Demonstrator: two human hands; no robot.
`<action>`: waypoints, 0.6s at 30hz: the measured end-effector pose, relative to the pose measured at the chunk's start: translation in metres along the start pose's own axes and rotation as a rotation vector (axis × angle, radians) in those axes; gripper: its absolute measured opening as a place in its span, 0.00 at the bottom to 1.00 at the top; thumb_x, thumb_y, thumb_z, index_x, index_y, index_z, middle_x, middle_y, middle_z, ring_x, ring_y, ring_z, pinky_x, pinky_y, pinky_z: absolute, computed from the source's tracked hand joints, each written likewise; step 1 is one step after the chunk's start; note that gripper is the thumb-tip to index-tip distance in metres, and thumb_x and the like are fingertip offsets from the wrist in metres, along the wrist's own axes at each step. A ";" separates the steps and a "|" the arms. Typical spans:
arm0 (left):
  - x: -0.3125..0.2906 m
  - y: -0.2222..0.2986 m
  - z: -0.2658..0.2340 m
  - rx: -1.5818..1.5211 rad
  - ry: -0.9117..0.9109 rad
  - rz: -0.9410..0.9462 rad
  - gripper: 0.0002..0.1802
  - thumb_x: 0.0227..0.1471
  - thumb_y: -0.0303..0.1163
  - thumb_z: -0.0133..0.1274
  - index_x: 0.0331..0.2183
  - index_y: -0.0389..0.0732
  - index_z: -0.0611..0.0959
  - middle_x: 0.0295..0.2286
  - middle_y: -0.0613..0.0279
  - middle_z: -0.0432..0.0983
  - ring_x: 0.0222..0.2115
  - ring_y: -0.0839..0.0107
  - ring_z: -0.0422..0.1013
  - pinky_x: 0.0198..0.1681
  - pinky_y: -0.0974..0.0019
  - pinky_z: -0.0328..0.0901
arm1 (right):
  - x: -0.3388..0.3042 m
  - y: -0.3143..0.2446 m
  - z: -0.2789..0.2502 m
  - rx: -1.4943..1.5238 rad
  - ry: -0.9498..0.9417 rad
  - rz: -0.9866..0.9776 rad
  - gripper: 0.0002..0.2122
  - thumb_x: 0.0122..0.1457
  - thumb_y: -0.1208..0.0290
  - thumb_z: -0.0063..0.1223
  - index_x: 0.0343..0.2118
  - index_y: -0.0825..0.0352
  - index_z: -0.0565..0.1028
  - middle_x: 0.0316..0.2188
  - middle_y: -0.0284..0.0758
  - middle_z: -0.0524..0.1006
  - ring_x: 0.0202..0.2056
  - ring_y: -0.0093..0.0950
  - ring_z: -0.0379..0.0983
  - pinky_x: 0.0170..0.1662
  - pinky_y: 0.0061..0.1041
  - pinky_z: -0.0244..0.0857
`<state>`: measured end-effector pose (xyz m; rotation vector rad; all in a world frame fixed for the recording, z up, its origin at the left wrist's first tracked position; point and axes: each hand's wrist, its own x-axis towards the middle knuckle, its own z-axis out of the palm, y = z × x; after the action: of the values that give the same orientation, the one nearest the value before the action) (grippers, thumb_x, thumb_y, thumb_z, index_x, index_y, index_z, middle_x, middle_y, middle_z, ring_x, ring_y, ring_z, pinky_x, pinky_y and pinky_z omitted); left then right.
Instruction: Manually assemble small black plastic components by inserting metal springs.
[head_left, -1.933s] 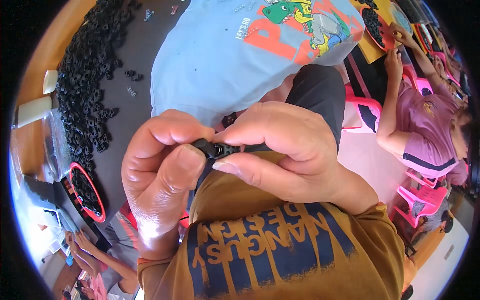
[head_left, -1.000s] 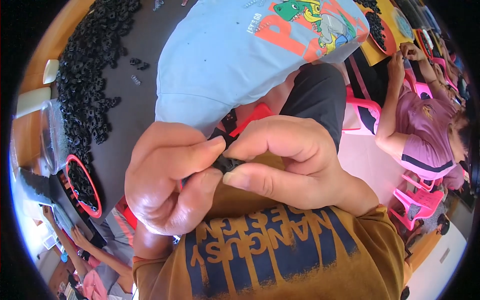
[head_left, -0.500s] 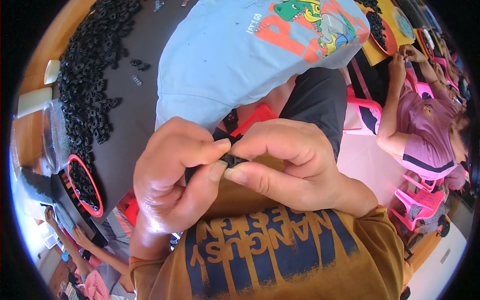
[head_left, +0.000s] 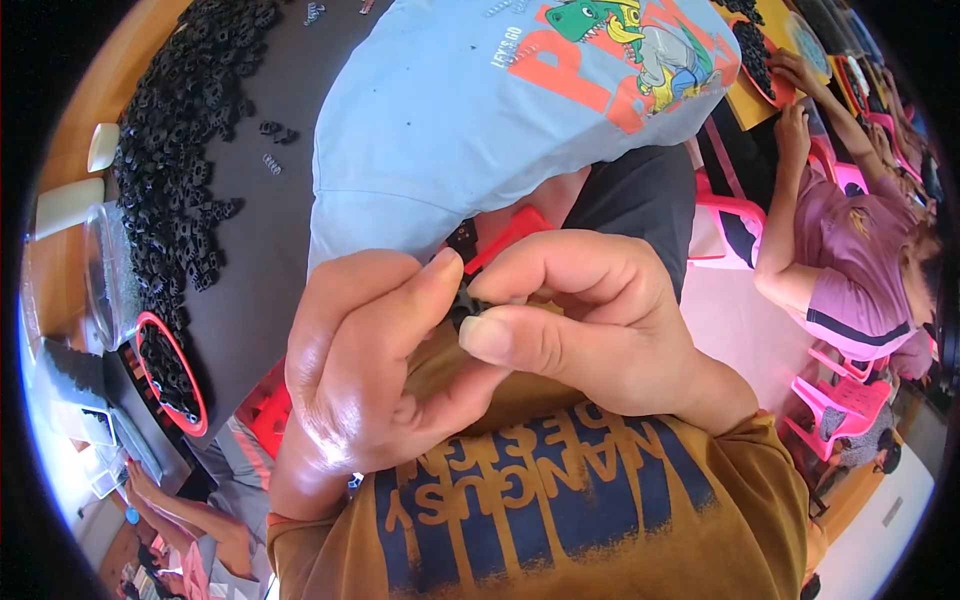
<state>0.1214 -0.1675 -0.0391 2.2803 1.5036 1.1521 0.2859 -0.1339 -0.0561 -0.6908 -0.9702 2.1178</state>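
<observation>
In front of my chest, my right hand (head_left: 580,325) pinches a small black plastic part (head_left: 465,306) between thumb and fingers. My left hand (head_left: 375,345) is beside it on the left. The left index fingertip is close to the part, and the thumb is spread away below; whether that fingertip touches the part I cannot tell. Much of the part is hidden by the right fingertips. Beyond my hands a light blue printed shirt (head_left: 420,130) is spread out, with small springs on it.
A long heap of black plastic parts (head_left: 180,150) lies on the dark table (head_left: 280,220) at the left, near a loose spring (head_left: 272,164). A red-rimmed tray (head_left: 203,400) holds more parts. At the right a person in a purple shirt (head_left: 850,260) works near pink chairs (head_left: 840,405).
My left thumb has come off the black part and swung down, opening the left hand's pinch. The right hand still holds the part, nearly in the same place.
</observation>
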 end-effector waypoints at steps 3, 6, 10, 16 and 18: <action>-0.001 -0.001 0.000 0.007 0.025 -0.011 0.25 0.26 0.16 0.65 0.35 0.31 0.78 0.27 0.54 0.71 0.21 0.68 0.69 0.20 0.72 0.64 | 0.001 0.001 0.002 0.022 -0.032 -0.028 0.03 0.58 0.79 0.53 0.32 0.73 0.74 0.26 0.28 0.75 0.30 0.11 0.69 0.30 0.12 0.63; 0.000 -0.003 -0.001 -0.026 0.003 0.014 0.25 0.26 0.16 0.64 0.34 0.31 0.78 0.26 0.55 0.71 0.20 0.67 0.69 0.20 0.71 0.64 | 0.000 0.003 -0.001 -0.001 -0.033 -0.055 0.03 0.58 0.79 0.53 0.32 0.73 0.74 0.27 0.28 0.75 0.30 0.12 0.69 0.31 0.12 0.63; -0.007 -0.009 0.005 -0.001 0.029 0.059 0.24 0.26 0.18 0.64 0.34 0.31 0.79 0.26 0.56 0.71 0.19 0.67 0.69 0.19 0.69 0.64 | 0.001 0.004 -0.002 -0.010 -0.022 -0.068 0.03 0.58 0.80 0.52 0.32 0.73 0.75 0.27 0.28 0.76 0.30 0.12 0.69 0.31 0.12 0.64; -0.012 -0.015 0.010 0.005 0.012 0.084 0.23 0.28 0.19 0.63 0.34 0.31 0.78 0.25 0.58 0.72 0.19 0.68 0.69 0.19 0.71 0.63 | 0.002 0.005 -0.006 -0.024 -0.013 -0.007 0.02 0.58 0.80 0.52 0.32 0.73 0.75 0.27 0.28 0.76 0.30 0.12 0.69 0.32 0.12 0.64; -0.011 -0.015 0.013 -0.018 -0.023 0.080 0.23 0.29 0.19 0.63 0.35 0.32 0.78 0.25 0.58 0.72 0.19 0.69 0.68 0.18 0.72 0.63 | 0.003 0.006 -0.006 -0.006 -0.009 -0.009 0.03 0.58 0.79 0.52 0.32 0.73 0.75 0.28 0.28 0.75 0.31 0.11 0.69 0.32 0.12 0.64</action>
<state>0.1173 -0.1662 -0.0616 2.3526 1.4004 1.1513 0.2862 -0.1317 -0.0645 -0.6794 -0.9830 2.1123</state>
